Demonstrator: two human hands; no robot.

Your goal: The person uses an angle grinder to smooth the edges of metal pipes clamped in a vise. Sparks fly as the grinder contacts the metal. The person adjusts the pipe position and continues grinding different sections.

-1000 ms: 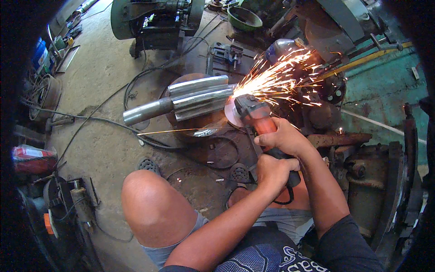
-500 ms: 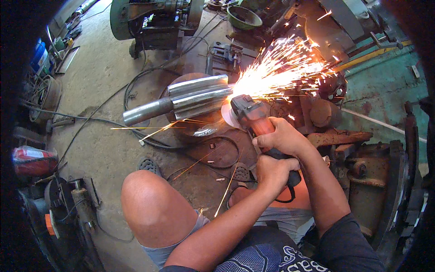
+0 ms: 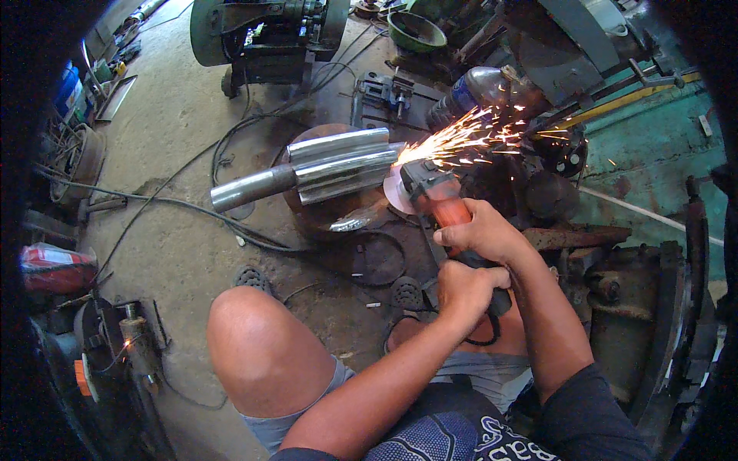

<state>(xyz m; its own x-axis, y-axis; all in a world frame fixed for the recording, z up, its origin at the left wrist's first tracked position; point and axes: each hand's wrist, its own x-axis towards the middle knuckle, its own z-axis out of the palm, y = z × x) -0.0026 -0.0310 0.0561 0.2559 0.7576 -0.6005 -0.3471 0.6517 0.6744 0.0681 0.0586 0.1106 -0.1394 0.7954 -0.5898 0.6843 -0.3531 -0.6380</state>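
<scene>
Both hands hold a red and black angle grinder [image 3: 446, 207]. My right hand [image 3: 489, 233] is closed round its red body near the head, and my left hand [image 3: 464, 293] wraps the rear handle. The grinder's pale disc [image 3: 396, 190] meets the right end of a shiny steel gear shaft [image 3: 338, 170]. Sparks [image 3: 453, 140] fly from there to the upper right. Broad teeth run along the shaft's thick part, and a plain round end [image 3: 250, 187] sticks out left. It lies across a round rusty metal support [image 3: 307, 219]; the exact contact under the disc is hidden.
Black cables [image 3: 254, 240] loop over the concrete floor around the support. A vise [image 3: 384, 91], a green basin [image 3: 416, 32] and a large plastic bottle [image 3: 480, 91] stand beyond. Rusty machinery [image 3: 630, 300] is close on my right; a wheeled machine [image 3: 269, 38] stands far left.
The spark stream has shrunk and dimmed, and the bottle behind it now shows. Grinder and hands appear nearly unmoved, with both hands keeping their grip.
</scene>
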